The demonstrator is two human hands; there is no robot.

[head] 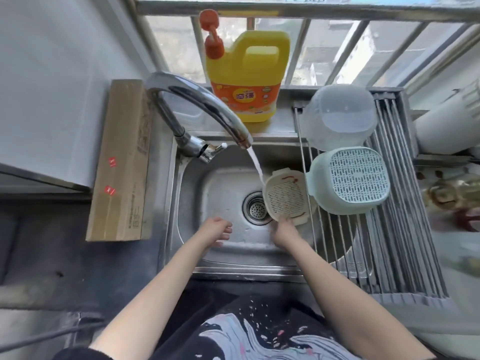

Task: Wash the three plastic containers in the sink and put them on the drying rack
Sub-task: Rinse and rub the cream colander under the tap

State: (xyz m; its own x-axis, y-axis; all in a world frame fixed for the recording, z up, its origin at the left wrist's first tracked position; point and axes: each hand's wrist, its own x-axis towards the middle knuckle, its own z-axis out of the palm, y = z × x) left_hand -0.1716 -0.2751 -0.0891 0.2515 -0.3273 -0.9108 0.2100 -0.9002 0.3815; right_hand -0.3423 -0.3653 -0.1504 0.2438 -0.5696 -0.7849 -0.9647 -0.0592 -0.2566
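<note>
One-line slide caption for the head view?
Right hand rinses beige strainer under tap; two containers on rack.

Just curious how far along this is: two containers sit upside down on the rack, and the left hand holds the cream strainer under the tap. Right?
Not quite. The head view shows the right hand holding the cream strainer under the tap; the left hand is empty. Two containers do sit upside down on the rack.

sink (223,255): brushed steel, dull | faucet (205,105): glossy chrome | strainer basket (287,197): matt cream plastic
</note>
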